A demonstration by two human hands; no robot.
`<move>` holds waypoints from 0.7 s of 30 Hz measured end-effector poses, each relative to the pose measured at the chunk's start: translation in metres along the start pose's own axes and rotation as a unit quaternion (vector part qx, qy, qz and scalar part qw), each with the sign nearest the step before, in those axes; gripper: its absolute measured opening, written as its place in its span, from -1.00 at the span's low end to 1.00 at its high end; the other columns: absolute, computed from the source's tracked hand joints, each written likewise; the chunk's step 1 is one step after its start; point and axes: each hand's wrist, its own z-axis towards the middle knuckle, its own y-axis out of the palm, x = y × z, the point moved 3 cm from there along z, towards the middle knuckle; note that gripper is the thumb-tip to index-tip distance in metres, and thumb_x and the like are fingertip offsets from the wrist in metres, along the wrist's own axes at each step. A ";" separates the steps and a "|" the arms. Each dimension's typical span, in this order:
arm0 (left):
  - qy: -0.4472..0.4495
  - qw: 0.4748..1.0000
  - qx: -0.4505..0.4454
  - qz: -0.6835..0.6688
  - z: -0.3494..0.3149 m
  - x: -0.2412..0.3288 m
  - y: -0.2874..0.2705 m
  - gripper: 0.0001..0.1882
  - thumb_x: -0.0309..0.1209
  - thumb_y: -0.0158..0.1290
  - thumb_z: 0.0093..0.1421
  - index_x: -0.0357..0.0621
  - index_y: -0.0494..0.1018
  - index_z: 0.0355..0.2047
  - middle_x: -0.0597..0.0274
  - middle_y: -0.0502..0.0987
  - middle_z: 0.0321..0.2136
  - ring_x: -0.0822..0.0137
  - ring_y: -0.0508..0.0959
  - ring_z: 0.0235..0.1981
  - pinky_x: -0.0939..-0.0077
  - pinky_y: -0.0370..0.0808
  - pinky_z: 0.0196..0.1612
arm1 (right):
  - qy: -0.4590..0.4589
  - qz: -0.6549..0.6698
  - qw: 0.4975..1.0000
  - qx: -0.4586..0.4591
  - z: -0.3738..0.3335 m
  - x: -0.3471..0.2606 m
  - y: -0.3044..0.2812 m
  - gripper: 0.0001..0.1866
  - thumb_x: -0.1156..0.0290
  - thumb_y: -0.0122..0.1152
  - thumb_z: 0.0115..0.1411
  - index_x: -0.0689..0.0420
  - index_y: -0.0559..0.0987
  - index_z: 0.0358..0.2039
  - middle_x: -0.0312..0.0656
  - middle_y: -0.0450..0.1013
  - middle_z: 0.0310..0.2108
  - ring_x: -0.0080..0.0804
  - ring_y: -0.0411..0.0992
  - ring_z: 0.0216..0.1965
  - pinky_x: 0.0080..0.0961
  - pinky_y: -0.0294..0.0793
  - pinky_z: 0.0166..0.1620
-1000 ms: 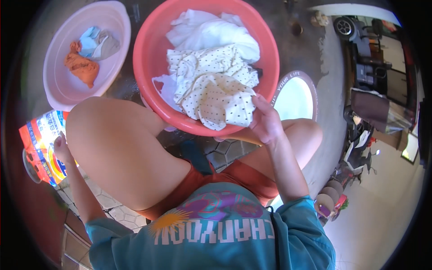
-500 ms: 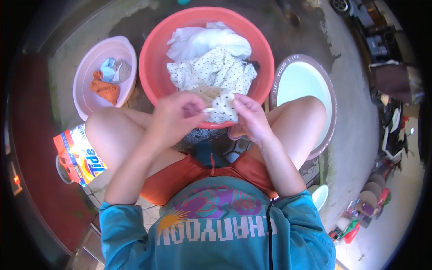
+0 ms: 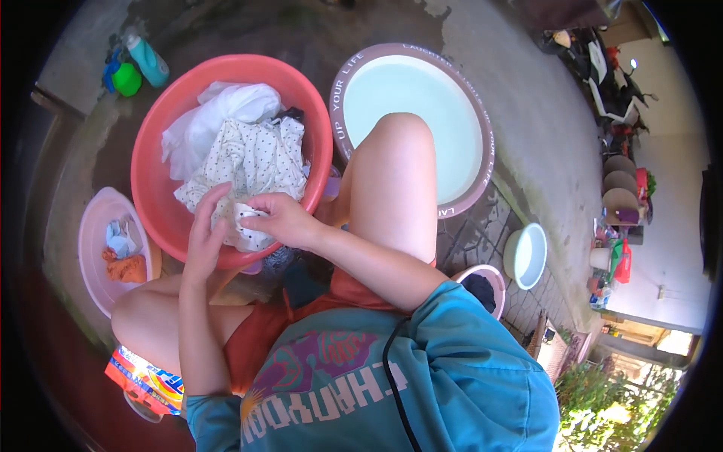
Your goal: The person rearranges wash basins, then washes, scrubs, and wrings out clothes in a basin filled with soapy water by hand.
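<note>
A white garment with black polka dots (image 3: 248, 154) lies bunched in a large red basin (image 3: 143, 162), beside a plain white cloth (image 3: 207, 124). At the basin's near rim my right hand (image 3: 285, 220) pinches a gathered end of the dotted garment between thumb and fingers. My left hand (image 3: 203, 239) is just left of that end, fingers stretched up and apart; I see nothing held in it. Whether its thumb touches the fabric is hard to tell. Something dark (image 3: 292, 114) shows at the far right of the pile.
Right of the red basin stands a wide brown-rimmed basin (image 3: 463, 105) of pale liquid. A pink basin (image 3: 89, 260) with orange and blue cloths is at left. Detergent bottles (image 3: 148, 62) stand far left, a detergent bag (image 3: 147, 377) near left, smaller basins (image 3: 526, 256) at right.
The view has swung, so the basins sit further left and more shows at right. My left hand's fingers, curled at the fabric before, are now stretched out. My right hand keeps its pinch.
</note>
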 end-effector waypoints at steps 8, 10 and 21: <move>-0.055 0.993 -0.067 -0.078 0.014 -0.025 0.019 -0.91 -0.46 0.06 0.21 -0.16 0.39 -0.41 0.51 0.37 -0.51 0.68 0.33 -0.42 0.77 0.27 -0.38 | 0.021 -0.002 1.000 0.016 -0.006 -0.013 -0.022 -0.77 0.52 0.13 0.17 0.28 0.52 -0.15 -0.28 0.49 -0.30 -0.64 0.40 -0.27 -0.67 0.40 -0.20; -0.068 0.989 -0.045 -0.123 0.011 -0.034 0.023 -0.90 -0.43 0.03 0.24 -0.17 0.40 -0.40 0.49 0.40 -0.48 0.68 0.35 -0.42 0.77 0.28 -0.37 | 0.043 0.037 0.998 0.026 -0.003 -0.018 -0.018 -0.71 0.53 0.13 0.12 0.31 0.48 -0.11 -0.22 0.48 -0.26 -0.58 0.42 -0.24 -0.62 0.41 -0.17; -0.186 0.855 0.130 -0.466 0.004 -0.043 0.030 -0.74 -0.22 -0.11 0.32 -0.16 0.39 -0.21 0.23 0.52 -0.36 0.39 0.55 -0.33 0.46 0.52 -0.26 | -0.002 -0.203 0.978 0.044 0.012 -0.001 -0.009 -0.70 0.45 0.14 0.18 0.24 0.45 -0.08 -0.27 0.48 -0.31 -0.56 0.41 -0.34 -0.58 0.41 -0.25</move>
